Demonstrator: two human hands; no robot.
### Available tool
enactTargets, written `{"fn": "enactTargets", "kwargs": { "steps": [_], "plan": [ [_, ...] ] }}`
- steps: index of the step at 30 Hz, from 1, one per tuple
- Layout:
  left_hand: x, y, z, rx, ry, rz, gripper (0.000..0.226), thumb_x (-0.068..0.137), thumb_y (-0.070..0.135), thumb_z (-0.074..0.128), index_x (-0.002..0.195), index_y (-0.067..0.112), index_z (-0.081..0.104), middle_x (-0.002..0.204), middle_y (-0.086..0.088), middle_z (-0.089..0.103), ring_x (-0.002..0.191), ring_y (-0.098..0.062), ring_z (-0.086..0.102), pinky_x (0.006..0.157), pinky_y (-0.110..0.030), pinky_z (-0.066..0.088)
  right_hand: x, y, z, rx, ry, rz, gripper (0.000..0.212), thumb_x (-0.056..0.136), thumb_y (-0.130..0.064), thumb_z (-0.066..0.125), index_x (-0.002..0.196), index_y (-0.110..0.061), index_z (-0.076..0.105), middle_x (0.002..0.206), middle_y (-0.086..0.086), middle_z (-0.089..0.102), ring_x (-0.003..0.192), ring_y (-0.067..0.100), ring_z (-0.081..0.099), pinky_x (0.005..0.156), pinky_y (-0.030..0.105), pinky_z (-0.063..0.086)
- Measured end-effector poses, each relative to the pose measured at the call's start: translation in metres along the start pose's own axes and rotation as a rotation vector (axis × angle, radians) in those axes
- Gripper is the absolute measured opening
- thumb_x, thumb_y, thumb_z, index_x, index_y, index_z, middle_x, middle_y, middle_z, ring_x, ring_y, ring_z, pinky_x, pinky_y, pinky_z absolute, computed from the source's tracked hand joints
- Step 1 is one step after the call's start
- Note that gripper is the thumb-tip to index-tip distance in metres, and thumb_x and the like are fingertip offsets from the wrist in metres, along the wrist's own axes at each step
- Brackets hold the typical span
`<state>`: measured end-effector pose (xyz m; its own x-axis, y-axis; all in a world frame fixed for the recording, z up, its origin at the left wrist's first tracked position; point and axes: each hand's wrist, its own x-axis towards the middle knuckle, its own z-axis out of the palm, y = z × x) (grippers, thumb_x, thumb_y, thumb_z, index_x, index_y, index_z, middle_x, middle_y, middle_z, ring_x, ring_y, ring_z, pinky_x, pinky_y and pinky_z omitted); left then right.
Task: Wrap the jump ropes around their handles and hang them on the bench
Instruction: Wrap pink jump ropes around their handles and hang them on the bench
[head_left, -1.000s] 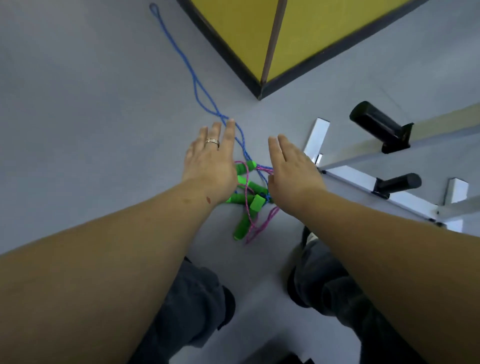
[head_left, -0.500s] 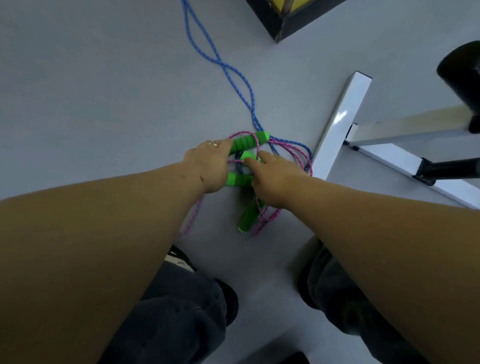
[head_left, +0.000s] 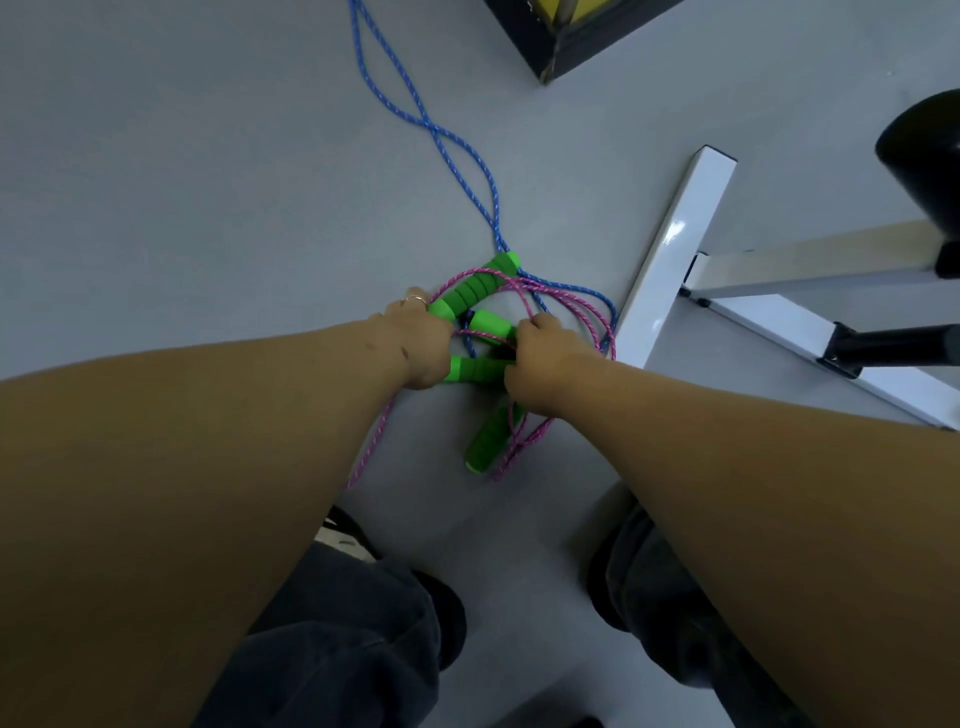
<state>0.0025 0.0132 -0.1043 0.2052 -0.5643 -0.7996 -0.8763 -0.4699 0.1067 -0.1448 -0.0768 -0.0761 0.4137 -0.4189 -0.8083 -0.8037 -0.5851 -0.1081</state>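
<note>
Two jump ropes lie tangled on the grey floor, one blue, one pink, with several green foam handles among them. My left hand grips the end of the upper green handle, which sticks out to the upper right. My right hand has its fingers curled into the pile, holding a green handle together with pink cord. A third handle lies between my hands, and another handle lies on the floor below my right hand. The white bench frame stands just right of the pile.
A black foam roller and a black peg stick out of the bench at the right. A yellow box with a black edge stands at the top. My legs and shoes are below the pile. The blue rope trails away up the floor.
Both hands came down from hovering flat over the pile and closed on the green handles. My view moved closer to the floor and the ropes.
</note>
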Motion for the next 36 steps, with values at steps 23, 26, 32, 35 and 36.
{"fn": "enactTargets", "kwargs": {
  "steps": [23,26,32,35,36],
  "plan": [
    [-0.264,0.057,-0.221,-1.223,0.748,0.38,0.046,0.073,0.03,0.063,0.119,0.031,0.055,0.107,-0.005,0.068,0.097,-0.022,0.067,0.098,-0.047,0.055,-0.236,-0.049,-0.189,0.958,0.598,-0.468,0.018,0.094,-0.024,0.052,0.112,-0.021,0.05,0.085,0.003,0.06,0.077,0.023,0.059,0.068,0.039,0.048],
    [-0.314,0.085,-0.231,-1.348,0.703,0.502,0.049,0.08,0.042,0.064,0.121,0.016,0.062,0.122,-0.022,0.067,0.112,-0.03,0.069,0.107,-0.059,0.049,-0.298,-0.052,-0.214,1.113,0.623,-0.589,0.021,0.087,-0.022,0.048,0.107,-0.022,0.052,0.082,0.0,0.058,0.077,0.02,0.057,0.067,0.04,0.047],
    [-0.388,0.114,-0.242,-1.531,0.63,0.71,0.031,0.104,0.034,0.057,0.13,0.017,0.059,0.11,-0.007,0.075,0.095,-0.012,0.072,0.075,-0.029,0.057,-0.393,-0.049,-0.235,1.156,0.784,-0.899,0.042,0.086,0.0,0.052,0.112,-0.03,0.067,0.094,0.005,0.07,0.083,0.019,0.066,0.069,0.036,0.055],
    [-0.404,0.115,-0.243,-1.535,0.661,0.715,0.043,0.09,0.035,0.063,0.128,0.016,0.061,0.103,-0.005,0.071,0.091,-0.015,0.069,0.077,-0.031,0.054,-0.408,-0.044,-0.232,0.978,0.892,-0.897,0.053,0.083,-0.004,0.061,0.121,-0.039,0.067,0.113,-0.003,0.066,0.101,0.005,0.064,0.079,0.02,0.052],
    [-0.408,0.114,-0.243,-1.523,0.691,0.714,0.041,0.086,0.036,0.063,0.124,0.018,0.064,0.1,-0.005,0.068,0.09,-0.018,0.065,0.08,-0.034,0.052,-0.406,-0.04,-0.229,0.982,0.893,-0.889,0.055,0.082,-0.006,0.065,0.124,-0.042,0.065,0.119,-0.007,0.063,0.107,0.0,0.06,0.081,0.013,0.048]
  ]
}}
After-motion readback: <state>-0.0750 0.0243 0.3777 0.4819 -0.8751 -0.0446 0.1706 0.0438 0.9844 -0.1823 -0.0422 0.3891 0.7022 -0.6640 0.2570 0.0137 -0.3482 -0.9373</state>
